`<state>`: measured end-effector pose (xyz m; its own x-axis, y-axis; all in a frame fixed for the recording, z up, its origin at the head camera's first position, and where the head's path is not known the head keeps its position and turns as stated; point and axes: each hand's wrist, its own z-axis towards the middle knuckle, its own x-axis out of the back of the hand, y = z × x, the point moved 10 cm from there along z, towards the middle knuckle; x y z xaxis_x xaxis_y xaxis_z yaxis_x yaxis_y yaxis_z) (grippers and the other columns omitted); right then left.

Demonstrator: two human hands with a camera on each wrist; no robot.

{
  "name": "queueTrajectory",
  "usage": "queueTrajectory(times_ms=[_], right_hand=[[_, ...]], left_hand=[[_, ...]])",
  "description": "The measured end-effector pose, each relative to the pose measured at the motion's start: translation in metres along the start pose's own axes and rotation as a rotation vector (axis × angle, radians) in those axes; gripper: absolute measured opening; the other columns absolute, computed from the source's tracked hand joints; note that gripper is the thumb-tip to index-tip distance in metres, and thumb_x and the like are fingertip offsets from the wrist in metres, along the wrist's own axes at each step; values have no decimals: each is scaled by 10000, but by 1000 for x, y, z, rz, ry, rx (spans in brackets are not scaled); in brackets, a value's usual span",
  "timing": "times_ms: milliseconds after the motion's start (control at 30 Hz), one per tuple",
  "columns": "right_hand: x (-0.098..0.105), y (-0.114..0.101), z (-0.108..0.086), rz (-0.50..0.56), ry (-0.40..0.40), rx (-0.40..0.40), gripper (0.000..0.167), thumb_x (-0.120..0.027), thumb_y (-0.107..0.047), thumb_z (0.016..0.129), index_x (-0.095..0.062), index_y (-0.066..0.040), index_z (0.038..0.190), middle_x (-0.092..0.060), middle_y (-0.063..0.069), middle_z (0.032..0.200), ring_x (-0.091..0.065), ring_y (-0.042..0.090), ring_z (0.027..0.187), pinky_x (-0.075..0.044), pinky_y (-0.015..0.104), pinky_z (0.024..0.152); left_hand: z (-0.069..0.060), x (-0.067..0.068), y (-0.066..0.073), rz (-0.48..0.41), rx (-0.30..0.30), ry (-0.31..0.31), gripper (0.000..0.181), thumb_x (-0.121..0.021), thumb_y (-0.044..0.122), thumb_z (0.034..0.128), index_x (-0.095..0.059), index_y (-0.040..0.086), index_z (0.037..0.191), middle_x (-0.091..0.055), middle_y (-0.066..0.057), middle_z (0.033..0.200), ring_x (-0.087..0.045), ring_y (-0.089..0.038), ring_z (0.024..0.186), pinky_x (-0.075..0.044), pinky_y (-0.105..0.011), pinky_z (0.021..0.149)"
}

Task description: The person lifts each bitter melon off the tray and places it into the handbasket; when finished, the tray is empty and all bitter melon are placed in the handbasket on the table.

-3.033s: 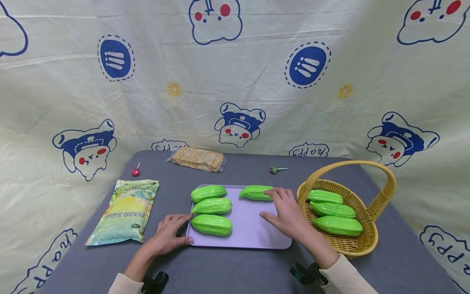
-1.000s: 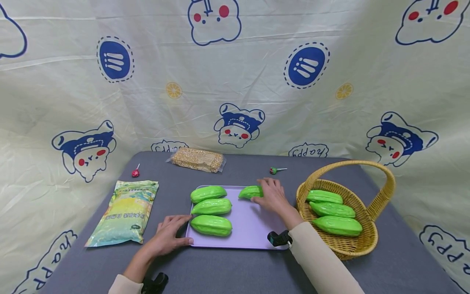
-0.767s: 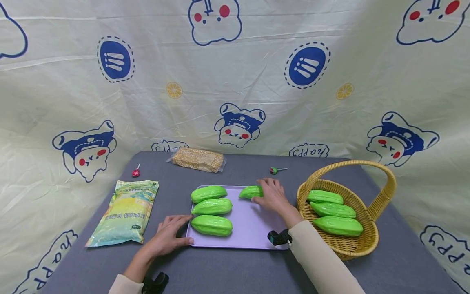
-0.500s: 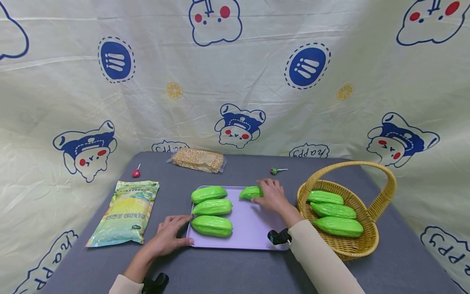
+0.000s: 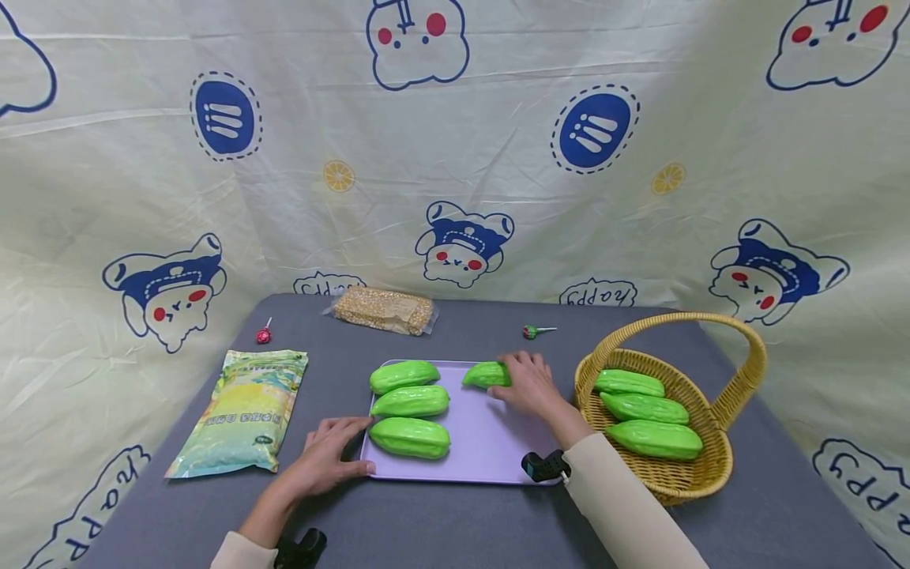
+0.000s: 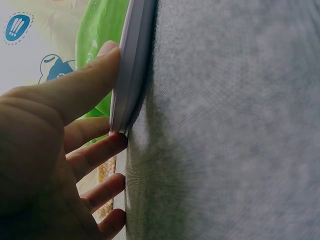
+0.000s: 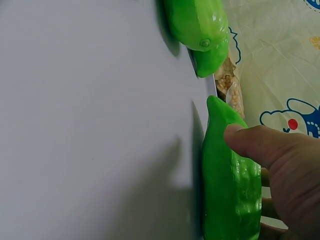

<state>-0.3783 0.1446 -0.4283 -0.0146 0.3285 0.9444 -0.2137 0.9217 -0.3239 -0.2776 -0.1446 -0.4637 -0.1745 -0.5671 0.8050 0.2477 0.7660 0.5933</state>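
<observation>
Compared with the earliest head frame, the right hand (image 5: 529,386) has moved left and slightly up, and its fingers have come around the right end of the glossy green, ridged gourd (image 5: 485,374). That gourd lies at the upper right of the pale purple rectangular tray (image 5: 490,442), its long axis running roughly left to right in the head view, with the tapered tip pointing left. Seen from the right wrist, the same axis stands nearly vertical, tip toward the top. The right thumb presses one side of it while the fingers, partly hidden, bend behind the other, so the hand grips it with only a gourd's thickness between.

At the tray's left end, the left hand (image 5: 330,454) has its fingers spread and slightly bent, thumb and fingertips touching the edge.

Three similar green gourds (image 5: 410,401) lie in a column on the tray's left part, their long axes also left to right. At the right of the frame, a tan wicker basket with an arched handle (image 5: 686,476) holds three more green gourds (image 5: 645,408).
</observation>
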Motion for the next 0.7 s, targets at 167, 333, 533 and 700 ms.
queueTrajectory(times_ms=[167, 333, 533, 700], right_hand=[[2, -2, -4, 12, 17, 6, 623, -704, -387, 817, -506, -96, 1331, -486, 194, 1321, -389, 400, 1212, -317, 564, 982], [5, -3, -10, 22, 38, 15, 606, -712, -382, 808, -528, -92, 1307, -510, 189, 1274, -413, 382, 1165, -338, 536, 945], [2, 3, -15, 31, 46, 15, 597, -698, -377, 822, -534, -78, 1312, -525, 175, 1208, -430, 336, 1079, -340, 469, 866], [2, 8, -16, 46, 64, 8, 604, -691, -377, 818, -536, -55, 1305, -530, 188, 1197, -435, 334, 1066, -349, 474, 862]], left_hand=[[0, 0, 0, 8, 0, 1, 698, -754, 394, 756, -509, 133, 1355, -519, -79, 1357, -373, -312, 1245, -277, -516, 925], [0, -1, -2, 7, 4, -3, 702, -750, 404, 758, -504, 139, 1361, -514, -77, 1364, -367, -311, 1250, -275, -515, 929], [-1, 0, -1, -4, -1, -7, 698, -744, 398, 767, -498, 135, 1366, -506, -83, 1373, -361, -315, 1260, -270, -524, 936], [-1, 0, 0, -6, 1, -7, 696, -745, 391, 769, -498, 133, 1366, -505, -87, 1373, -361, -318, 1261, -270, -524, 935]])
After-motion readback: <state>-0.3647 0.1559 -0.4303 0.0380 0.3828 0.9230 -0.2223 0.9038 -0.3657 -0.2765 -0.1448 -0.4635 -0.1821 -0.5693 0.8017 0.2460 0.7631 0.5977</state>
